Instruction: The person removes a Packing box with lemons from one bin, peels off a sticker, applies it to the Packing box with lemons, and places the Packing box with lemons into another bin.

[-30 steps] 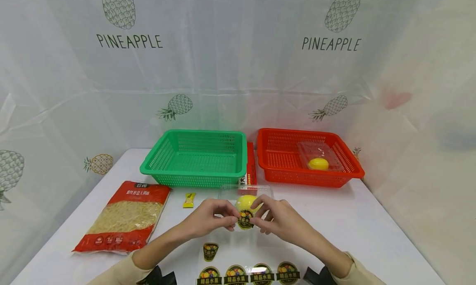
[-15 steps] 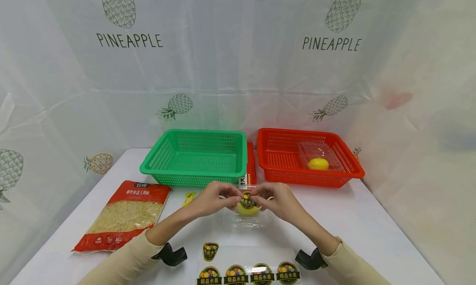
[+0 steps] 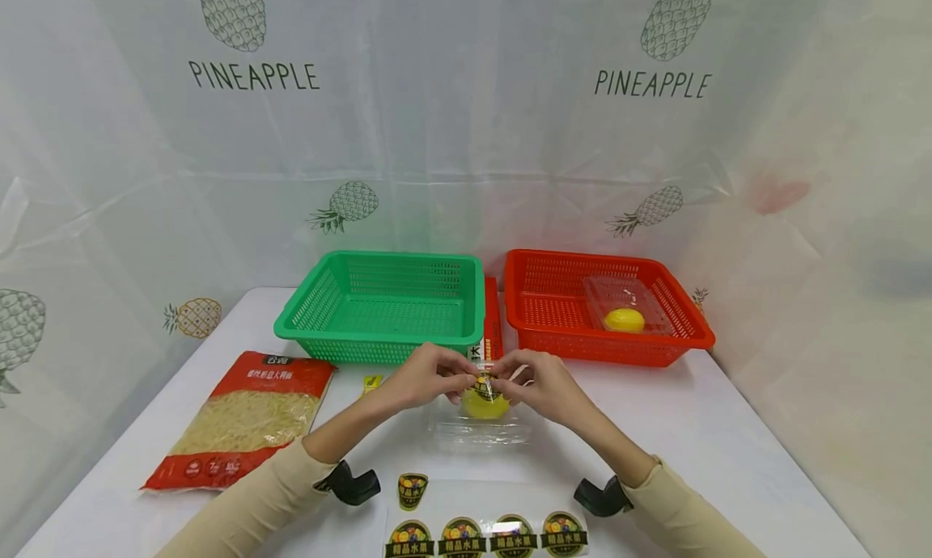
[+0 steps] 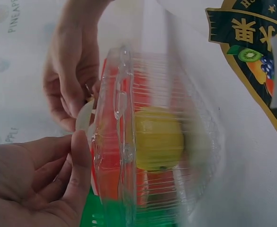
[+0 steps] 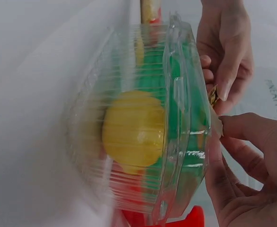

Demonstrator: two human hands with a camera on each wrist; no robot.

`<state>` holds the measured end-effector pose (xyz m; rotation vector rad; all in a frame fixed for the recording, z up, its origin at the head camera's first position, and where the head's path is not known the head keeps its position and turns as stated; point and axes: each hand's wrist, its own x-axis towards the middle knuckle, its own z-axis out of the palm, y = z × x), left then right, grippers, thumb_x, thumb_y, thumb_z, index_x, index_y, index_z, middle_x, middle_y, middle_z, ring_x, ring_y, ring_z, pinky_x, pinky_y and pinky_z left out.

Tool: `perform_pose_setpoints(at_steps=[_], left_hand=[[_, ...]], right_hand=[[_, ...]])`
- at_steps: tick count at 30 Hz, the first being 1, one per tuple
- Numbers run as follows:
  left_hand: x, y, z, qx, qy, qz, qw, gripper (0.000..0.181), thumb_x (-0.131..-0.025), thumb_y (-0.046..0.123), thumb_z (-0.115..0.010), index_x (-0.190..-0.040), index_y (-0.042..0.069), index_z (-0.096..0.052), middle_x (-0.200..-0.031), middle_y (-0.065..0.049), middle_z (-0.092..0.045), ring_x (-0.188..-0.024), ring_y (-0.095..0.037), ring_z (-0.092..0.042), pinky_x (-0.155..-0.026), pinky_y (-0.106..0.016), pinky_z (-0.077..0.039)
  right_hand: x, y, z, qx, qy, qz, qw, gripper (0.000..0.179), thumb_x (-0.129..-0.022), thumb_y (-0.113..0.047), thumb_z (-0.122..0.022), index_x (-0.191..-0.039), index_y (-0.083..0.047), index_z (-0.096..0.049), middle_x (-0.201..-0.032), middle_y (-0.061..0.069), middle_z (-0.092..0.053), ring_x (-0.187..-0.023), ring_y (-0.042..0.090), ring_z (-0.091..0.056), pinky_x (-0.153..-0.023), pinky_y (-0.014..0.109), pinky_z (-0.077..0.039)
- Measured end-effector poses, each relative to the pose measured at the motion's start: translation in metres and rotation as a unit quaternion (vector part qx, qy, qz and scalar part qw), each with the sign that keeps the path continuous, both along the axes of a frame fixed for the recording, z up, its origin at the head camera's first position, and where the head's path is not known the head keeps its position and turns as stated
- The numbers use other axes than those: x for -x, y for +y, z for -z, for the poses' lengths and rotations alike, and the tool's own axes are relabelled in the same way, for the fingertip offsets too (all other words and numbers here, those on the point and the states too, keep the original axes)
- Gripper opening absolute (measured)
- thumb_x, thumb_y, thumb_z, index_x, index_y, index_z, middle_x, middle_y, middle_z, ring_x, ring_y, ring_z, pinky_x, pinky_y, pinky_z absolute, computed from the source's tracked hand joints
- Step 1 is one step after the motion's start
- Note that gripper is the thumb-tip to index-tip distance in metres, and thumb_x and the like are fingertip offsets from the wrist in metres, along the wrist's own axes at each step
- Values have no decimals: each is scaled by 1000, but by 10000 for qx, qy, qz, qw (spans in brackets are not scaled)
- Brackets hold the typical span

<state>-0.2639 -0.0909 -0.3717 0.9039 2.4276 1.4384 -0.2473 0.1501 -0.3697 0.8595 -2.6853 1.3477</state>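
A round black-and-gold fruit sticker [image 3: 485, 386] is pinched at its left edge by my left hand [image 3: 425, 378] and at its right edge by my right hand [image 3: 544, 386]. It lies over the top of a clear plastic clamshell box [image 3: 473, 437], which holds a yellow lemon [image 3: 486, 407]. Seen from the left wrist, the pale back of the sticker [image 4: 84, 115] curves close to the lid; whether it touches is hard to tell. In the right wrist view the lemon [image 5: 134, 130] shows through the ribbed box wall, with the fingers above the lid.
Near the front lies a sheet of fruit stickers [image 3: 495, 497]. A green basket [image 3: 379, 352] and a red basket [image 3: 604, 348] stand behind, the red one holding another boxed lemon [image 3: 624, 320]. A pasta bag [image 3: 243, 420] and small yellow packet [image 3: 371, 382] lie left.
Both hands have moved forward with the sticker, from in front of the lemon to over the box's top. In the last half second they shifted only slightly and the sticker tilted flatter.
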Motion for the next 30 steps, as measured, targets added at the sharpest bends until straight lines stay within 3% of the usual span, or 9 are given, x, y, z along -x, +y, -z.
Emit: perform_pose_setpoints(at_steps=[5,11,16,21,30], left_hand=[[2,-1,2,-281,-317,1,9991,18,-92,11,-68,-106,1,-73,-87,-18,-71,-66,-16,-68,-73,-47,-60],[4,0,3,-282,-345,30,9990,19,-92,9,-67,-108,0,-72,-92,-17,-73,-68,-15,-70,-72,-41,-61],[3,3,2,200,65,-88,9997,17,-92,10,-67,-106,3,-73,-80,-12,-71,-58,-12,-63,-56,-26,-57],[3,5,-1,742,658,-173,9949,14,-92,11,-67,-103,5,-75,-75,-11,-70,-52,-8,-53,-46,-21,-48],[7,5,-2,883,773,-224,9928,15,-93,14,-68,-103,7,-76,-80,-7,-73,-57,-11,-56,-46,-20,-44]], right_hand=[[2,3,2,73,-182,18,9998,17,-90,-17,-72,-106,-11,-73,-91,6,-72,-67,14,-71,-62,22,-58],[5,3,1,47,-258,-24,9997,14,-90,-13,-71,-103,-7,-73,-87,7,-74,-65,15,-70,-62,23,-59],[7,3,0,-38,-253,9,9997,13,-90,-12,-71,-101,-7,-74,-87,7,-74,-64,15,-70,-61,24,-59],[11,2,1,-99,-222,-13,9997,13,-89,-15,-72,-99,-7,-75,-88,7,-75,-62,13,-68,-58,24,-58],[15,0,1,-317,-303,68,9990,15,-89,-18,-73,-99,-7,-77,-90,8,-76,-60,11,-65,-57,23,-57]])
